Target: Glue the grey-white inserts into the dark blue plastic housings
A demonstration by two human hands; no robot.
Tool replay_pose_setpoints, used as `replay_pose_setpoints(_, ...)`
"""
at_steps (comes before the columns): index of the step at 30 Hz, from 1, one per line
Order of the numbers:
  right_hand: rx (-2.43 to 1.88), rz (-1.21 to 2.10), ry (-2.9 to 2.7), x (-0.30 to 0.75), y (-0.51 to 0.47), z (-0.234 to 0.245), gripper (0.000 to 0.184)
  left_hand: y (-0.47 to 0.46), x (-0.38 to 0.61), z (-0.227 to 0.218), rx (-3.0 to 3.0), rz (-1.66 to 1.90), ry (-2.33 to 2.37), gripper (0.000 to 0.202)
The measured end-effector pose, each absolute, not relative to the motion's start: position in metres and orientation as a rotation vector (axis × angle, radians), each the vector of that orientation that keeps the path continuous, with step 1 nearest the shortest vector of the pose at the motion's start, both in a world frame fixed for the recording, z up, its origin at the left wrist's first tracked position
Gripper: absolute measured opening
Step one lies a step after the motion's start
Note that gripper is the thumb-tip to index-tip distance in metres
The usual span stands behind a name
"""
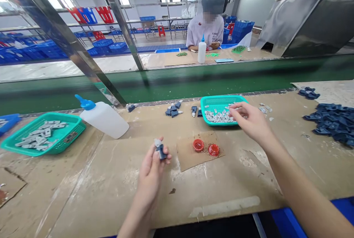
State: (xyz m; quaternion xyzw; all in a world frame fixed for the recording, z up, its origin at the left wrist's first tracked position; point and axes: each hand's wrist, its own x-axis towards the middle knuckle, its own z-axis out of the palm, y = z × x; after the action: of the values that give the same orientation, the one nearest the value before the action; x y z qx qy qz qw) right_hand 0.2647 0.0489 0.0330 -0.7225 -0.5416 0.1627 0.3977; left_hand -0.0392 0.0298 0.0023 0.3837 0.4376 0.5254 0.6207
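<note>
My left hand (152, 160) is closed around a small dark blue plastic piece with a whitish tip (160, 150), held above the table with the tip up. At the right edge of a turquoise basket (210, 100), my right hand (250, 120) hovers with thumb and fingers drawn together. Whether a part sits between those fingertips I cannot make out. Small flat white-grey pieces (218, 116) lie loose in that basket. Between my hands, a cardboard square (184, 157) bears two small red cups (198, 145) with wet-looking red contents.
Dark blue pieces with white tips (173, 109) lie behind; more blue parts (333, 121) are heaped right. A white squeeze bottle (106, 119) leans left beside another turquoise basket (62, 145). A metal post (74, 46) slants up at left. Across the green strip sits a person (205, 27).
</note>
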Motion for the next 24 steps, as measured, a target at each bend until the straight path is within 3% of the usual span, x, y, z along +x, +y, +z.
replay_pose_setpoints(6,-2.054,0.414,-1.773,0.295,0.135,0.002,0.020,0.064,-0.102,-0.011,1.159,1.223,1.337,0.035)
replay_pose_setpoints(10,-2.150,0.457,-1.775,0.291,0.165,-0.013,0.021,0.088,-0.143,-0.031,1.903,0.964,1.804,0.039)
replay_pose_setpoints(13,-2.220,0.492,-1.758,0.289,0.174,-0.019,0.018,0.107,-0.151,-0.030,2.405,0.845,1.825,0.049)
replay_pose_setpoints(18,-2.171,0.488,-1.760,0.283,0.169,-0.012,0.006,0.147,-0.092,-0.007,2.753,0.794,1.416,0.064)
replay_pose_setpoints(24,-1.977,0.377,-1.670,0.274,0.121,0.013,0.029,0.215,0.016,-0.005,2.710,0.553,0.548,0.053)
